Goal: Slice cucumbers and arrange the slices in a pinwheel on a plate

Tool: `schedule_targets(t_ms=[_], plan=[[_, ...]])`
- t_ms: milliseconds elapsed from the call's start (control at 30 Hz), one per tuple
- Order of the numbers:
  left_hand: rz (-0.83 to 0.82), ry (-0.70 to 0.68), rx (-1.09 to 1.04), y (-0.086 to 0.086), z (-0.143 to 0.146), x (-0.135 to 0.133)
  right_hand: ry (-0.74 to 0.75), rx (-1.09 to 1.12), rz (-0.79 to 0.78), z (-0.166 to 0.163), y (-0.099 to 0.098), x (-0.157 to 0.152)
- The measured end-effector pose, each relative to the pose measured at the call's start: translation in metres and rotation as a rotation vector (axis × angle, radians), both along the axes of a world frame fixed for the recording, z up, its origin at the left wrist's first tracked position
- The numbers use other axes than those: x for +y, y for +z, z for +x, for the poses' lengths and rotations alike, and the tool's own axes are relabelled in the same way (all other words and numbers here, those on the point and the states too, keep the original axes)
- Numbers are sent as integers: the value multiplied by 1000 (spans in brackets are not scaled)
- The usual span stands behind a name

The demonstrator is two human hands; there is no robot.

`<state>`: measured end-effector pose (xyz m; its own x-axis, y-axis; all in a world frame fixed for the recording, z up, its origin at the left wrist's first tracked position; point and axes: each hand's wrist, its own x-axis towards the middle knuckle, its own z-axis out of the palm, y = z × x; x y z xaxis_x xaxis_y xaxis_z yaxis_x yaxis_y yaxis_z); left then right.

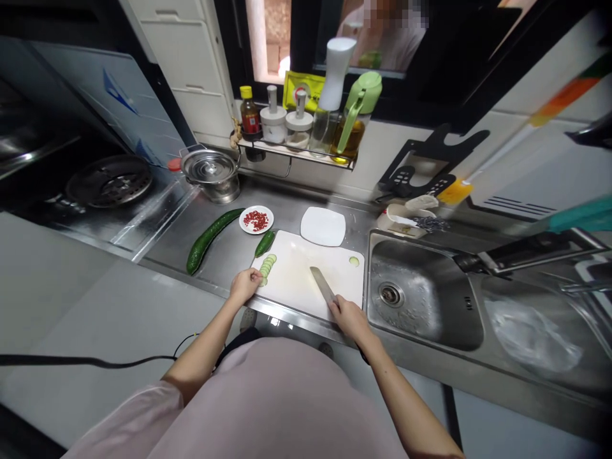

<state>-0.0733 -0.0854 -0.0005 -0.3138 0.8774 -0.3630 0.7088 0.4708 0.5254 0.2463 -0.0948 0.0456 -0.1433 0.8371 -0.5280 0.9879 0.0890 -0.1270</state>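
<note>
A white cutting board (296,284) lies on the steel counter in front of me. My right hand (348,317) is closed round the handle of a knife (321,284), whose blade rests flat on the board and points away from me. My left hand (245,285) sits at the board's left edge, fingers curled against a row of cucumber slices (266,266). The uncut cucumber end (264,243) lies just beyond the slices. One stray slice (354,261) sits at the board's far right corner.
A whole cucumber (209,238) lies left of the board. Behind it are a small plate of chopped red chilli (256,220) and an empty white plate (323,225). A sink (421,296) is to the right, a steel pot (211,172) and gas stove (109,182) to the left, a bottle rack (301,150) behind.
</note>
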Motion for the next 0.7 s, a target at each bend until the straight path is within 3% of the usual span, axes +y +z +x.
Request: schedule_targets(t_ms=[267, 700], plan=[[17, -1, 112, 3, -2, 2, 0, -12, -10, -2, 0, 2], [103, -38, 175, -6, -1, 1, -51, 10, 21, 0, -8, 0]])
